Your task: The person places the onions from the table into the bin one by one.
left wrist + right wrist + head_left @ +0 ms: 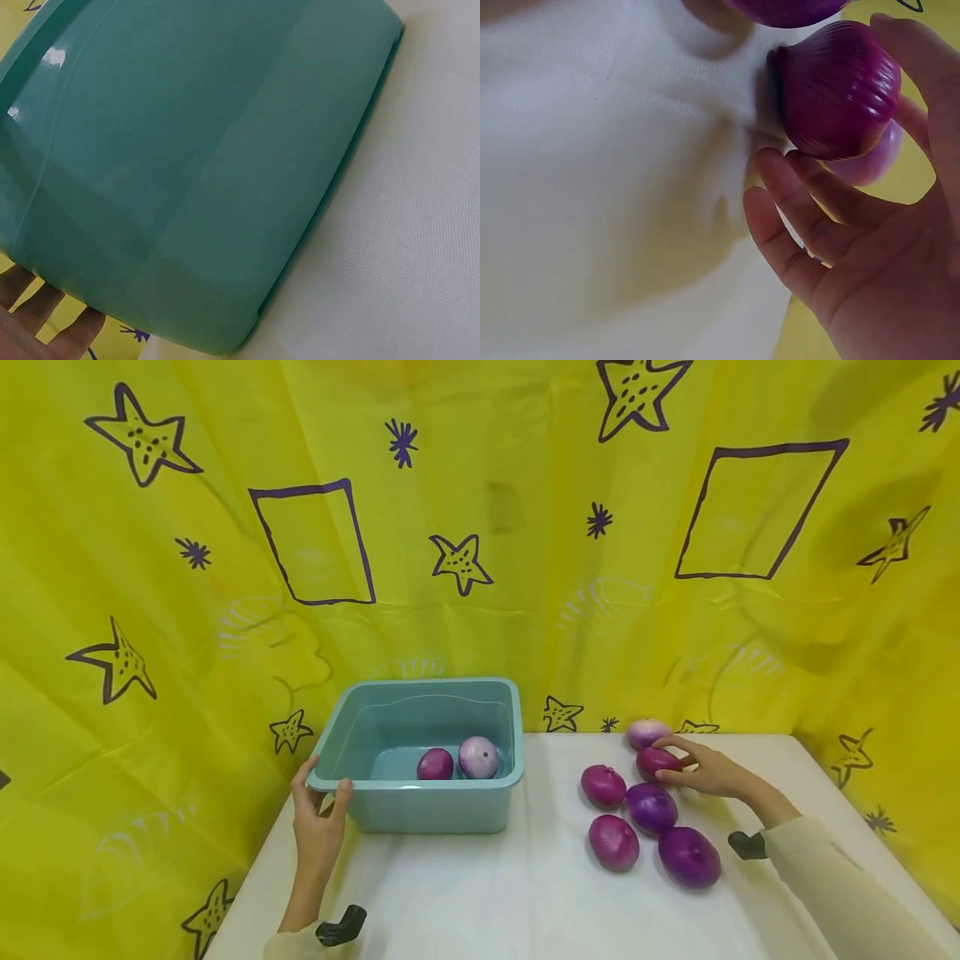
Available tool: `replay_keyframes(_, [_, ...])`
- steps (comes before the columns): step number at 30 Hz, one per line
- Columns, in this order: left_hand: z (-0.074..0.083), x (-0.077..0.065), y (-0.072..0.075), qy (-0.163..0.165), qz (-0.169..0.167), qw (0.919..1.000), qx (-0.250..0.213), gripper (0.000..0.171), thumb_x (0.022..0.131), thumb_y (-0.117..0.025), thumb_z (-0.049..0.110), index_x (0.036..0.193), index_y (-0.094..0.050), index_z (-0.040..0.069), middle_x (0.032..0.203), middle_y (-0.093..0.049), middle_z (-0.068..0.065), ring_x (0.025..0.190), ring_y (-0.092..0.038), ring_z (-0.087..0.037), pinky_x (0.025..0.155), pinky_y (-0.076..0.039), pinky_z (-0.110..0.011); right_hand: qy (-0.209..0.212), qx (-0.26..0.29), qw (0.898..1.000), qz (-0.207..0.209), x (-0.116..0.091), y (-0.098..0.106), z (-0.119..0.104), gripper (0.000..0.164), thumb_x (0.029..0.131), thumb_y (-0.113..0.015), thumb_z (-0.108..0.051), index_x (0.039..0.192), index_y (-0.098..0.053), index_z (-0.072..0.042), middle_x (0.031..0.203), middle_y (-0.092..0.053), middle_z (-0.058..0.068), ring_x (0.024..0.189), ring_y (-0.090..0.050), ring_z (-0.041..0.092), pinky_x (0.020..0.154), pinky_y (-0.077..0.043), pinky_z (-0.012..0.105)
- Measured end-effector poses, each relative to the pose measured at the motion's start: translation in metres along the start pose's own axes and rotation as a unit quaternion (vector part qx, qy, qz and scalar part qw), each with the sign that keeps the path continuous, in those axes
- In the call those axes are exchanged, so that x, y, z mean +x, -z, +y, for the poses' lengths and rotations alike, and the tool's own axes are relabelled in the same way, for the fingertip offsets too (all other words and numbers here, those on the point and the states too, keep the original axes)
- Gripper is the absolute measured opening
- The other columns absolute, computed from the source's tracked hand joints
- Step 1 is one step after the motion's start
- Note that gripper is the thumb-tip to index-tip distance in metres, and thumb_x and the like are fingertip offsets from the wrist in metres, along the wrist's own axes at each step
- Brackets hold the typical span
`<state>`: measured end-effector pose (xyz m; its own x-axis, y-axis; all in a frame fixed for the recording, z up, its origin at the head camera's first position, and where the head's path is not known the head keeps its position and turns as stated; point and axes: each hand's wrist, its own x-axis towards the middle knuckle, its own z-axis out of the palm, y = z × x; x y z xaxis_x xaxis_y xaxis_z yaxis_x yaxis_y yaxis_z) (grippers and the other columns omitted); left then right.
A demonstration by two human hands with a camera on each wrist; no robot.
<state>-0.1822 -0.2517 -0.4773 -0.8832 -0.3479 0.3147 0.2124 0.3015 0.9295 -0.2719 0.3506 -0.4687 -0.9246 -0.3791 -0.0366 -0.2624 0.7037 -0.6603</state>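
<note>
My left hand (318, 828) grips the near left corner of a teal plastic tub (431, 810), thumb at the front rim and fingers around the left side. Inside the tub lie a magenta onion (435, 765) and a pale, purple-tinged onion (478, 757). At the right of the table, my right hand (711, 772) holds a red onion (840, 90) between thumb and fingers. Just behind it is a whitish-purple onion (648, 732), partly hidden in the right wrist view.
Nearer me on the white table (555, 902) are two magenta onions, one farther back (603, 786) and one in front (613, 843). Beside them sit a violet onion (652, 808) and a larger dark purple onion (690, 857). A yellow patterned curtain (525, 643) hangs behind the table.
</note>
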Motion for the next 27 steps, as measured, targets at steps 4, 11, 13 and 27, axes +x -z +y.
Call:
replay_keyframes(4, [-0.0009,0.0007,-0.0004,-0.003,0.000,1.0000,-0.004,0.070,0.102,-0.064,0.019,0.160,-0.025,0.021,0.157,-0.038,-0.015,0.138,-0.043,-0.039,0.095,-0.042,-0.015,-0.007,0.011,1.000,0.013,0.0004,-0.0030,0.0021,0.048,0.096,-0.073,-0.033,0.135,-0.053,-0.013,0.135,-0.056,0.030,0.111,-0.063,0.050,0.065,-0.055,0.037])
replay_keyframes(11, [0.0008,0.0005,-0.0010,-0.006,0.000,1.0000,-0.007,0.069,0.102,-0.064,0.019,0.159,-0.026,0.021,0.156,-0.039,-0.015,0.138,-0.044,-0.038,0.093,-0.041,-0.011,-0.018,0.040,0.999,0.014,-0.0001,-0.0054,0.0069,0.043,0.098,-0.071,-0.030,0.132,-0.051,-0.015,0.134,-0.057,0.029,0.113,-0.061,0.050,0.062,-0.058,0.038])
replay_keyframes(13, [0.0010,0.0004,-0.0008,-0.005,0.001,1.0000,-0.004,0.068,0.102,-0.064,0.019,0.159,-0.026,0.021,0.156,-0.039,-0.014,0.138,-0.044,-0.038,0.101,-0.044,-0.024,-0.020,0.044,0.999,0.013,-0.0001,-0.0058,0.0069,0.043,0.098,-0.071,-0.030,0.132,-0.051,-0.015,0.134,-0.057,0.029,0.113,-0.061,0.050,0.062,-0.058,0.038])
replay_keyframes(27, [-0.0026,0.0012,-0.0013,-0.016,0.007,0.9999,0.002,0.067,0.103,-0.063,0.019,0.158,-0.027,0.019,0.156,-0.039,-0.017,0.139,-0.044,-0.041,0.098,-0.045,-0.018,0.004,0.038,0.999,0.015,0.0027,-0.0051,0.0054,0.042,0.097,-0.073,-0.026,0.131,-0.053,-0.010,0.133,-0.055,0.031,0.111,-0.062,0.051,0.060,-0.058,0.038])
